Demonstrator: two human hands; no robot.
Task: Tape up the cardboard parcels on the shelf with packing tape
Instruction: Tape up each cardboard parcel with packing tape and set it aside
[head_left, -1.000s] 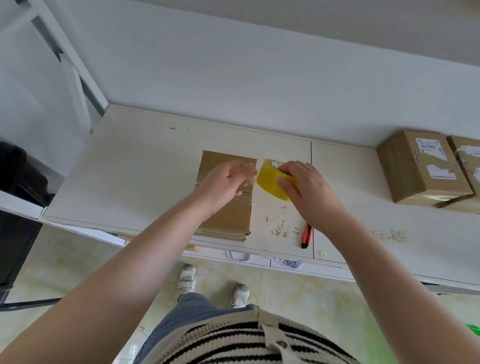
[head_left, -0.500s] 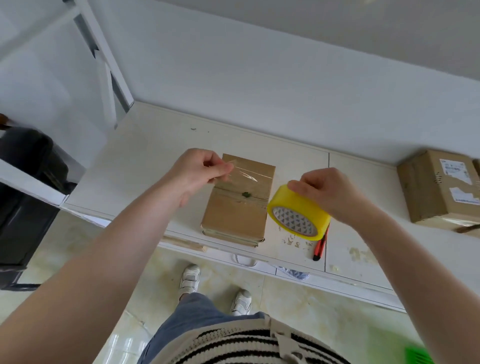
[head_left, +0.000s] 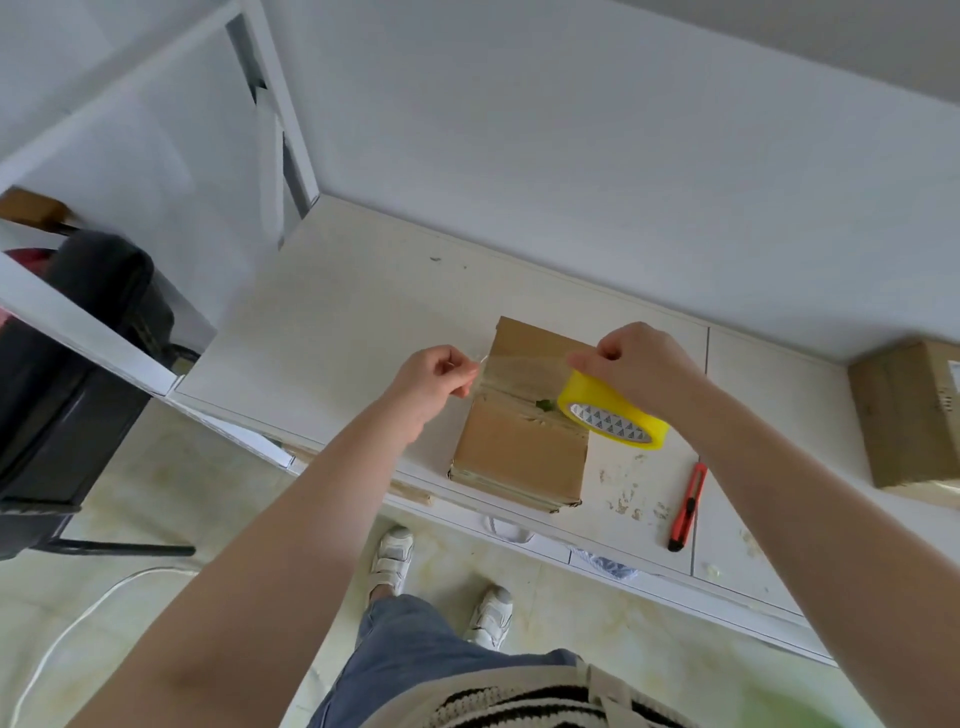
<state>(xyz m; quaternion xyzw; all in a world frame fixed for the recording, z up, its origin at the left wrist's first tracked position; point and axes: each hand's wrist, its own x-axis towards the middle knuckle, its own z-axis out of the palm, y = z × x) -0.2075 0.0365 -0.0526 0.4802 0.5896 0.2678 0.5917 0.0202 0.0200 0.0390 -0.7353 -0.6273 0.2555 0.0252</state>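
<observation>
A flat brown cardboard parcel lies near the front edge of the white shelf. My left hand pinches the free end of a clear tape strip at the parcel's left side. The strip stretches across the parcel's far half to a yellow tape roll, which my right hand grips over the parcel's right edge. A small green spot shows at the parcel's middle seam.
An orange utility knife lies on the shelf right of the parcel. Another taped cardboard box stands at the far right. A black chair stands left of the shelf. A white wall rises behind.
My right hand has carried the roll up onto the parcel's right edge. The tape strip between my hands now spans the parcel's width; my left hand stays at the left side.
</observation>
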